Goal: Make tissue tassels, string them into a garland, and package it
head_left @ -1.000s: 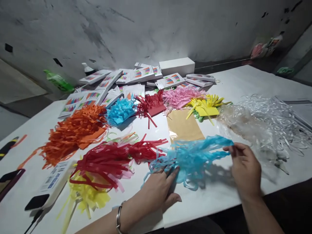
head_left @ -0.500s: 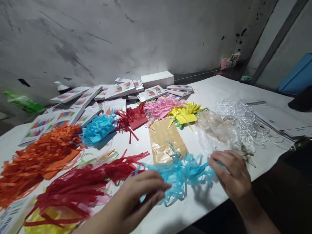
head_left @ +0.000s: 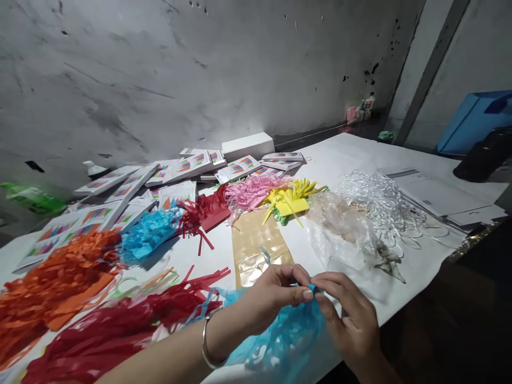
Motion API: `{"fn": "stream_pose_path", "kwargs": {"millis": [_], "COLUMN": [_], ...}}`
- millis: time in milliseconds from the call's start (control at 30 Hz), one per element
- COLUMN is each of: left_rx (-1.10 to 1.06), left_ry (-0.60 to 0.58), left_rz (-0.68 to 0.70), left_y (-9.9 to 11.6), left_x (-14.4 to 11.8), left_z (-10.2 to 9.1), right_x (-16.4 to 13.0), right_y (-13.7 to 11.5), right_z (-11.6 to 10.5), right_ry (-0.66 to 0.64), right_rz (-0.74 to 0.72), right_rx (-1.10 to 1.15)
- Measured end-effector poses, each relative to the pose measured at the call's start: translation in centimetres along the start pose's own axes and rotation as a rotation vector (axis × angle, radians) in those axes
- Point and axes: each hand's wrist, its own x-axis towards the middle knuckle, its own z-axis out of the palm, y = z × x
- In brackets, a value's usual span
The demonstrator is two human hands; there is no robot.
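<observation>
Both hands are pinched together at the near edge of the table (head_left: 400, 154), right over a bundle of light blue shredded tissue (head_left: 280, 336). The left hand (head_left: 272, 296) has thumb and fingers closed on the top of the blue bundle, and the right hand (head_left: 350, 320) meets it fingertip to fingertip, gripping the same bit of blue paper. Most of the bundle hangs below the hands at the table edge, and I can't really tell whether it touches the surface (the arms block that part). There's a silver bangle (head_left: 208, 346) on the left wrist.

Just behind the hands lies a flat gold foil bag (head_left: 256, 248), and to its right a crumpled clear plastic bag (head_left: 344, 234) with a tangle of silver shred (head_left: 380, 200) behind it. On the left side sit more fringed paper piles: dark red (head_left: 120, 330) nearest, orange (head_left: 60, 282) beyond it, then a smaller blue one (head_left: 148, 234), a red one (head_left: 206, 213), pink (head_left: 252, 189) and yellow (head_left: 292, 197) in a row. Further back, a spread of white printed cards (head_left: 132, 184) and a plain white box (head_left: 248, 145) by the wall. Some printed sheets (head_left: 436, 194) lie off to the right.
</observation>
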Motion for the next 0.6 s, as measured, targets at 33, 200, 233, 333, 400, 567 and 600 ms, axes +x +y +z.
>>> {"fn": "stream_pose_path", "kwargs": {"millis": [33, 200, 233, 333, 400, 567, 600], "left_rx": [0.014, 0.197, 0.275, 0.680, 0.930, 0.965, 0.935], "left_ry": [0.034, 0.064, 0.059, 0.047, 0.009, -0.052, -0.071], "left_rz": [0.047, 0.034, 0.043, 0.266, 0.452, 0.393, 0.352], "left_y": [-0.2, -0.3, -0.1, 0.5, 0.9, 1.8, 2.0], "left_x": [0.2, 1.3, 1.5, 2.0, 2.3, 4.0, 4.7], "left_z": [0.2, -0.1, -0.2, -0.4, -0.2, 0.4, 0.4], "right_x": [-0.3, -0.6, -0.6, -0.6, -0.6, -0.4, -0.4], "right_y": [0.1, 1.3, 1.6, 2.5, 3.0, 4.0, 4.1], "right_z": [0.3, 0.7, 0.7, 0.6, 0.6, -0.7, -1.2], "right_ry": [0.020, 0.068, 0.062, 0.082, 0.066, -0.171, -0.181], "right_rz": [0.042, 0.091, 0.080, 0.066, 0.119, 0.277, 0.289], "right_rx": [0.014, -0.007, -0.012, -0.044, -0.032, 0.137, 0.145]}}
